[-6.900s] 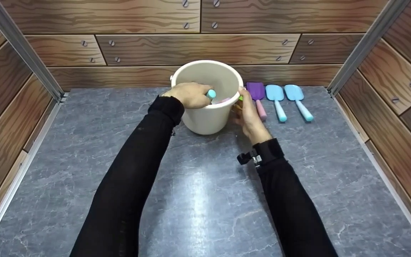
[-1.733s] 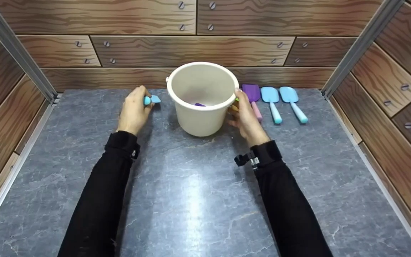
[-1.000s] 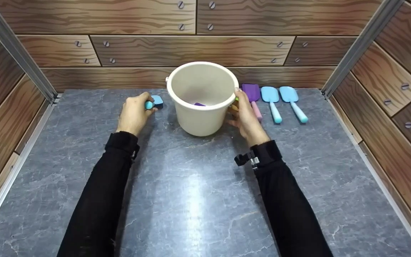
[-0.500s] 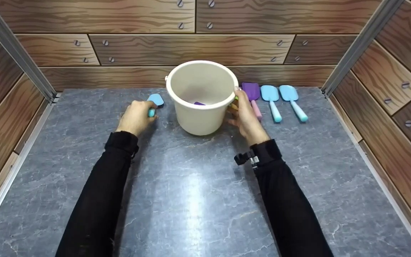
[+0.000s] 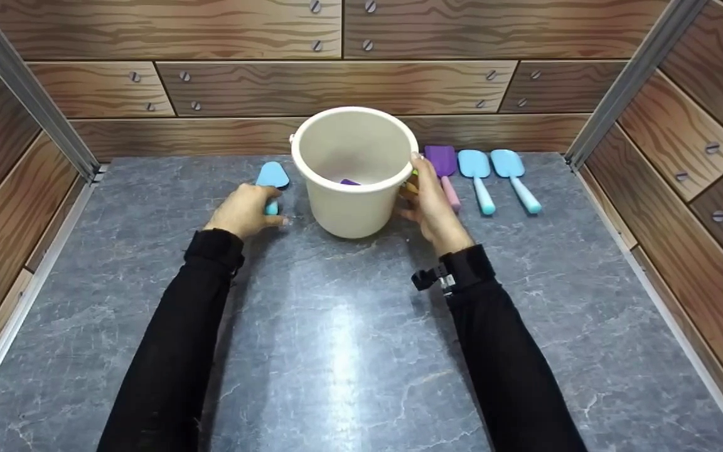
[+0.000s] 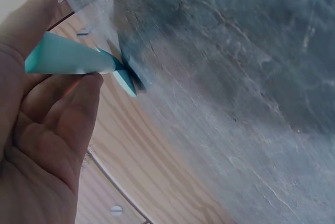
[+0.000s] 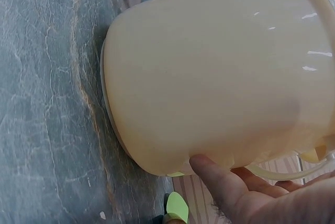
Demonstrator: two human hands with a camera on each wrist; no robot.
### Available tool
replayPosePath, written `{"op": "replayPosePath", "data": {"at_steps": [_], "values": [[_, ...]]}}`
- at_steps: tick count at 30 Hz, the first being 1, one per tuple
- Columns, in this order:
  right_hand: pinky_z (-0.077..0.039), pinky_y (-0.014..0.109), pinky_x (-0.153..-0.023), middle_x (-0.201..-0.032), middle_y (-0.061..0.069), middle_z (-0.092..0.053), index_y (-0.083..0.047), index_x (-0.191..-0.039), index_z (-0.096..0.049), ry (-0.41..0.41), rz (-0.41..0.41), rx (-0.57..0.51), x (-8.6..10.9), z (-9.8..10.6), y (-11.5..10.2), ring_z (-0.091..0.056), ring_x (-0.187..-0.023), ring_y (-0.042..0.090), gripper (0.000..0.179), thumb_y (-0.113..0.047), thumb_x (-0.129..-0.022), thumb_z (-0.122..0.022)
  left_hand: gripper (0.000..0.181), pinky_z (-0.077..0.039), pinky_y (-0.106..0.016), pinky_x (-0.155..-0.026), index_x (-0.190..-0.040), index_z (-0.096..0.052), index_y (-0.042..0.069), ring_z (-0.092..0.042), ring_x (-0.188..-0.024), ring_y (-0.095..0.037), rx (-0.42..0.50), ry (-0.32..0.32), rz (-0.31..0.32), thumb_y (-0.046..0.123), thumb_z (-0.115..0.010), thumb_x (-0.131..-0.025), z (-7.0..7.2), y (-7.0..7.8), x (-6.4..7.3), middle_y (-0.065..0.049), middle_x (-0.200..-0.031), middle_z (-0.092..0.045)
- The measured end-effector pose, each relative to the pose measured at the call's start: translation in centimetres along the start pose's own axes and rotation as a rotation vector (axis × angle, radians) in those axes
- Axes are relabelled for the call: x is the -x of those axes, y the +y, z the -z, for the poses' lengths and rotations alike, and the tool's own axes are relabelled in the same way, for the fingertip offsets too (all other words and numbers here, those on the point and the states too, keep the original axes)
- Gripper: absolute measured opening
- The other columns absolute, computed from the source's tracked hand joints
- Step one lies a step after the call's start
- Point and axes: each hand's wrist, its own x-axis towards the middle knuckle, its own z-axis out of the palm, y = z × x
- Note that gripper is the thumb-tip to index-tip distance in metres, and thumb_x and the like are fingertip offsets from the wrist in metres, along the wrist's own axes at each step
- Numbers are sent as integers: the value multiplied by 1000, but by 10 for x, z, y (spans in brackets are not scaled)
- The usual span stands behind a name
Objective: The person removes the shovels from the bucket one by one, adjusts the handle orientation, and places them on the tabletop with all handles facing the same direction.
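Observation:
A light-blue toy shovel [image 5: 272, 174] with a turquoise handle lies left of the bucket, blade toward the back wall. My left hand [image 5: 242, 210] is over its handle. In the left wrist view the thumb stands apart from the handle [image 6: 73, 56], while the fingertips touch it from the other side. The cream bucket [image 5: 355, 210] stands upright near the back. On its right side my right hand [image 5: 438, 210] holds it, thumb at the rim and fingers along the wall [image 7: 220, 77]. Something purple [image 5: 349, 182] shows inside the bucket; the rest of its contents is hidden.
To the right of the bucket lie a purple shovel [image 5: 442, 160] with a pink handle and two light-blue shovels [image 5: 474, 164]. A green blade [image 7: 178, 205] shows beside the bucket in the right wrist view. Wood-patterned walls [image 5: 336, 88] enclose the grey marbled surface [image 5: 349, 351].
My left hand has come out of the bucket with a light-blue shovel, turned its blade to the back, laid it down and spread the thumb away. The right hand stays on the bucket.

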Motion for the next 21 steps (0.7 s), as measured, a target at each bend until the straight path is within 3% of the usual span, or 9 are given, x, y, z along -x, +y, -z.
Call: {"op": "replayPosePath", "data": {"at_steps": [8, 13, 21], "values": [[-30, 78, -142, -193, 23, -28, -24, -188, -16, 3, -6, -4, 0, -1, 0, -32, -178, 52, 81, -58, -119, -41, 60, -62, -64, -115, -148, -74, -5, -79, -128, -49, -45, -26, 12, 25, -95, -100, -6, -5, -1, -28, -138, -82], [-31, 77, -142, -193, 23, -28, -24, -187, -16, 0, -6, 2, 0, -1, -1, -32, -178, 52, 81, -58, -119, -41, 56, -62, -63, -114, -144, -76, -4, -80, -126, -48, -39, -23, 16, 27, -94, -102, -7, -6, -2, -27, -134, -83], [-33, 76, -142, -193, 23, -28, -23, -187, -16, -2, 1, 9, 0, 1, -1, -32, -178, 51, 81, -59, -119, -41, 57, -61, -64, -120, -159, -66, -5, -75, -140, -49, -25, -34, 47, 27, -79, -113, 1, -2, -3, -30, -152, -76]]}}
